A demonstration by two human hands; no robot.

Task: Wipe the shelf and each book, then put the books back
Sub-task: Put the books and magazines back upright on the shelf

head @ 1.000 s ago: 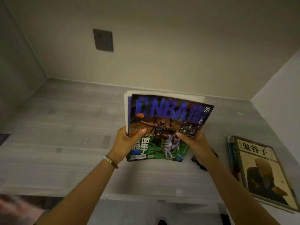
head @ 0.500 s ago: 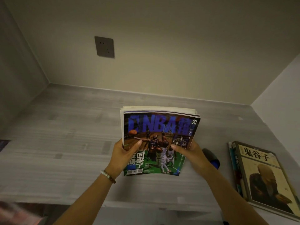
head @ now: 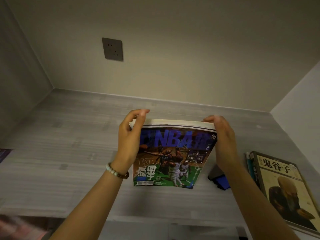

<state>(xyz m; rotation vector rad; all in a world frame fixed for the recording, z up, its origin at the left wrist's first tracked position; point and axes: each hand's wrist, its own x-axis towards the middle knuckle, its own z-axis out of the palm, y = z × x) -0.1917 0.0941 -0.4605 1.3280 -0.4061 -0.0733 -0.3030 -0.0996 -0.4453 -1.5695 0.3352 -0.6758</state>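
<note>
A stack of magazines [head: 174,153] with a blue and green NBA basketball cover lies flat on the grey wood-grain shelf [head: 60,144]. My left hand [head: 129,144] curls over its top left corner, with a bead bracelet on the wrist. Along the right edge lies my right hand [head: 223,144], its fingertips bent round the top right corner. A dark and blue cloth-like item [head: 219,181] sits on the shelf just right of the stack, partly hidden by my right forearm.
A yellowish book [head: 280,187] lies on thinner books at the shelf's right end near the side wall. A grey wall socket [head: 112,48] is on the back wall. A dark item [head: 4,155] shows at the left edge. Blurred pinkish things [head: 17,227] sit below the shelf's front edge.
The magazines went from tilted up in both hands to lying flat on the shelf. Both hands slid from the lower cover up to the stack's top corners.
</note>
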